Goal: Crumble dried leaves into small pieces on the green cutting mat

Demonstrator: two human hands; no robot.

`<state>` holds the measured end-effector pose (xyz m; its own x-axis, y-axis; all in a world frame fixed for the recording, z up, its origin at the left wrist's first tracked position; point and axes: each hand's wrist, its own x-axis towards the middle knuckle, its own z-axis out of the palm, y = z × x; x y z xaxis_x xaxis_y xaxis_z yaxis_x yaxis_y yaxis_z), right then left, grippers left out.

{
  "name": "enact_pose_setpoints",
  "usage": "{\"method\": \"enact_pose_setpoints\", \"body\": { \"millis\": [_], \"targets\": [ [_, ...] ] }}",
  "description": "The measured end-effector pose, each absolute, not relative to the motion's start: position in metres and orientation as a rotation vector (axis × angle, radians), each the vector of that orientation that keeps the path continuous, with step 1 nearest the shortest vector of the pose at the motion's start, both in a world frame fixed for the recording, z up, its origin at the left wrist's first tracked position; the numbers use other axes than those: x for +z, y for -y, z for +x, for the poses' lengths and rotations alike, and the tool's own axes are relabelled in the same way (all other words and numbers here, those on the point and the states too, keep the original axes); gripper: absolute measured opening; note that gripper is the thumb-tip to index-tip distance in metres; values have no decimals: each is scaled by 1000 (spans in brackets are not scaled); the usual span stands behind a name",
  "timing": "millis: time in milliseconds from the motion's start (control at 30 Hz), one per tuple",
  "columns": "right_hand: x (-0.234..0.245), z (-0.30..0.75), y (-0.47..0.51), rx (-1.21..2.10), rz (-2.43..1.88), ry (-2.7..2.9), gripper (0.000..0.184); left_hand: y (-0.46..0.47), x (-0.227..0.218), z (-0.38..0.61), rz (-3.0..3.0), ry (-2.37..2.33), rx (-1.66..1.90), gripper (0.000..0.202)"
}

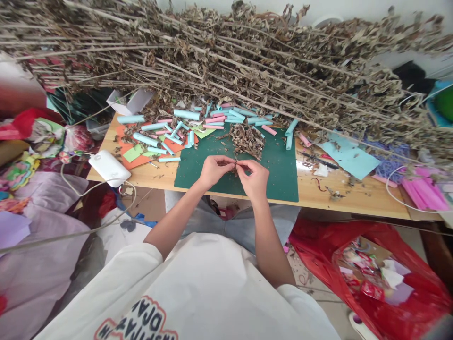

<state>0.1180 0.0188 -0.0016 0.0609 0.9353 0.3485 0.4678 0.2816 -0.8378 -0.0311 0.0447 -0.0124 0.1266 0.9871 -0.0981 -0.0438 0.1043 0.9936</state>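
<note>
Over the front part of a green cutting mat (279,174), my left hand (215,170) and my right hand (254,177) meet fingertip to fingertip. Both are closed in a pinch on a small bit of dried leaf (236,163), mostly covered by the fingers. Just beyond them a heap of crumbled dried leaves (247,140) lies on the mat. Rolled blue paper tubes (187,114) and pink paper tubes (215,119) are scattered behind and to the left of the heap.
Long dried leafy stalks (212,56) span the back of the wooden table (318,193). A white power bank (109,167) with a cable sits at the left edge. Blue paper (350,153) and a black pen (320,160) lie right. A red rubbish bag (318,241) stands below.
</note>
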Motion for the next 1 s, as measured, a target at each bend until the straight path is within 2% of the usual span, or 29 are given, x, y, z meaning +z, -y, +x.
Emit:
{"method": "enact_pose_setpoints", "body": {
  "millis": [200,333,500,667,800,1000],
  "targets": [
    [-10,110,-18,694,-1365,1377,10,-41,-10,-27,1020,-1083,1106,24],
    [-19,111,-25,784,-1372,1091,15,-42,-14,-27,833,-1034,1130,33],
    [-20,120,-27,740,-1391,1320,15,-44,-18,-29,811,-1030,1115,37],
    [-15,118,-22,632,-1394,1510,25,-44,-22,-25,927,-1040,1130,37],
    [-11,116,-21,589,-1363,1584,19,-42,-21,-26,1084,-1064,1123,30],
    [-12,113,-17,416,-1447,1677,17,-37,-9,-28,1663,-1257,1032,19]
  ]
}}
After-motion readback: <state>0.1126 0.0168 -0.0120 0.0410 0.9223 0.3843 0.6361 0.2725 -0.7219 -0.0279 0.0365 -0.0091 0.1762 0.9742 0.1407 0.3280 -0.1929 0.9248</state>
